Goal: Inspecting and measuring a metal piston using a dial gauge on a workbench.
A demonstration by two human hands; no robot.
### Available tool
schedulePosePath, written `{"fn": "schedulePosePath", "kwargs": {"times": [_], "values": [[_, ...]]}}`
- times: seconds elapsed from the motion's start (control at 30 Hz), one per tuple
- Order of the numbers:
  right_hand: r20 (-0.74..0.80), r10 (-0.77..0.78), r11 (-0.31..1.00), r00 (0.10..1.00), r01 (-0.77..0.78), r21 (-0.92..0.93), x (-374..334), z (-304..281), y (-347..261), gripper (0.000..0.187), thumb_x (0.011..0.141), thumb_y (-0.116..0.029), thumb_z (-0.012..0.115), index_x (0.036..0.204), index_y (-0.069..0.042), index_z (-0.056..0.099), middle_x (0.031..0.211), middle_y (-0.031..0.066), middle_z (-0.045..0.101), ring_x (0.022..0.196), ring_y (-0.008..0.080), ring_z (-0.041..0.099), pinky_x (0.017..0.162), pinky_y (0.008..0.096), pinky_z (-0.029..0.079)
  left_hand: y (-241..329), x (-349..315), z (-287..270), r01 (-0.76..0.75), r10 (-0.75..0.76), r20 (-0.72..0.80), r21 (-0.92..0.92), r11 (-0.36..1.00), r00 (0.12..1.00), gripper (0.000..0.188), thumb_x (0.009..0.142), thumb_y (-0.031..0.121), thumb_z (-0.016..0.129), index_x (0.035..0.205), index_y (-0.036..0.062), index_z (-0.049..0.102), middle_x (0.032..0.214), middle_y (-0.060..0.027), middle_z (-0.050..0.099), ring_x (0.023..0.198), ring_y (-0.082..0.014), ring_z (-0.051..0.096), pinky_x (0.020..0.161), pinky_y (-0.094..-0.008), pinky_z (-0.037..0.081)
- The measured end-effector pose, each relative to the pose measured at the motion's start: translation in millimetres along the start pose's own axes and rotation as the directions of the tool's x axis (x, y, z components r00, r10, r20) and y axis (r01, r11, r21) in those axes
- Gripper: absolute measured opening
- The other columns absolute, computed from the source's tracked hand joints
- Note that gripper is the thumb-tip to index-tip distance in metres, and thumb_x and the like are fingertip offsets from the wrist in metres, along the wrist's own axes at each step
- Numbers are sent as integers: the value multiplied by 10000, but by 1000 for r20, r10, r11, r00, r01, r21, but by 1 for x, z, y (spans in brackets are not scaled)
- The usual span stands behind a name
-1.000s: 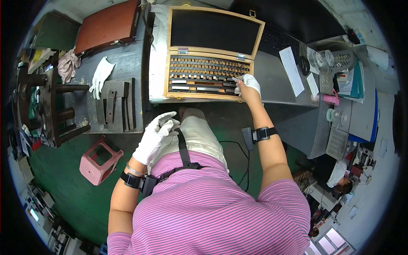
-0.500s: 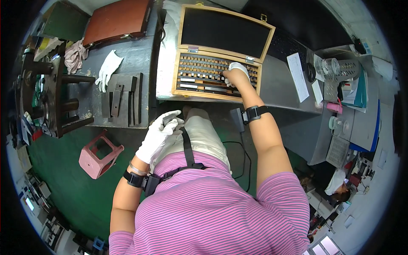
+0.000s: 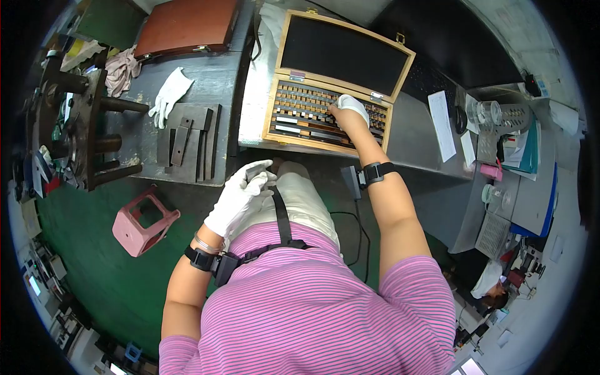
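A wooden case [image 3: 270,119] lies open on the bench, with rows of metal gauge blocks [image 3: 300,100] in its slots. Into the middle rows reaches my right hand [image 3: 350,111], partly covered in white. Its fingers are bent down and closed among the blocks; what they grip, if anything, is hidden. My left hand [image 3: 237,197], in a white glove, is raised in front of my lap, left of the case. Between its thumb and fingers sits a small grey flat piece [image 3: 257,167], partly covered by the glove.
On the dark table at left lie a white glove [image 3: 170,95], dark metal bars [image 3: 190,144] and a reddish-brown case [image 3: 186,28]. A pink stool [image 3: 134,231] stands on the green floor. Right of the open case are a paper sheet [image 3: 442,127] and a keyboard [image 3: 425,78].
The whole view has shifted slightly, so the bench things sit a little more to the right. My left hand has turned slightly, showing the grey piece more clearly. My right hand stays in the case.
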State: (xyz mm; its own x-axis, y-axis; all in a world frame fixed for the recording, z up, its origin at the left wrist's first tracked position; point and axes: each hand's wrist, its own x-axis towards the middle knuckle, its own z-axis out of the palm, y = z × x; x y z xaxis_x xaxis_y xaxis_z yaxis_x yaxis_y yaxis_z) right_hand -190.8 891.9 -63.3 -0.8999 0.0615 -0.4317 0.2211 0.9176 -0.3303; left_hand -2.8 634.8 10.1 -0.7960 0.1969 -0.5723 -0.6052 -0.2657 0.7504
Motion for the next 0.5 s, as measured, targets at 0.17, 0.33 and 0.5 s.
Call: {"fn": "schedulePosePath", "kwargs": {"times": [0.17, 0.33, 0.5], "values": [[42, -51, 994, 998, 55, -98, -5, -1, -17, 372, 815, -348, 657, 1052, -62, 671, 1078, 207, 662, 1026, 380, 625, 873, 455, 497, -3, 2, -3, 35, -34, 19, -62, 997, 999, 407, 957, 147, 555, 1346, 43, 494, 1111, -102, 641, 1023, -160, 610, 891, -294, 504], [128, 46, 964, 991, -10, -265, -2, -1, -28, 353, 821, -296, 634, 1105, -91, 676, 1149, 178, 651, 1073, 344, 624, 880, 461, 507, 0, 5, -4, 21, -20, 30, -36, 999, 999, 413, 959, 156, 560, 1349, 42, 487, 1121, -104, 636, 1038, -175, 611, 895, -323, 521], [-64, -152, 975, 986, 139, -176, -26, -19, -28, 243, 857, -234, 606, 968, -35, 687, 962, 167, 699, 881, 311, 683, 745, 409, 537, 16, 0, -5, -6, 6, 60, 5, 1000, 998, 447, 951, 202, 589, 1348, 25, 488, 1090, -92, 638, 1027, -175, 613, 870, -309, 523]]}}
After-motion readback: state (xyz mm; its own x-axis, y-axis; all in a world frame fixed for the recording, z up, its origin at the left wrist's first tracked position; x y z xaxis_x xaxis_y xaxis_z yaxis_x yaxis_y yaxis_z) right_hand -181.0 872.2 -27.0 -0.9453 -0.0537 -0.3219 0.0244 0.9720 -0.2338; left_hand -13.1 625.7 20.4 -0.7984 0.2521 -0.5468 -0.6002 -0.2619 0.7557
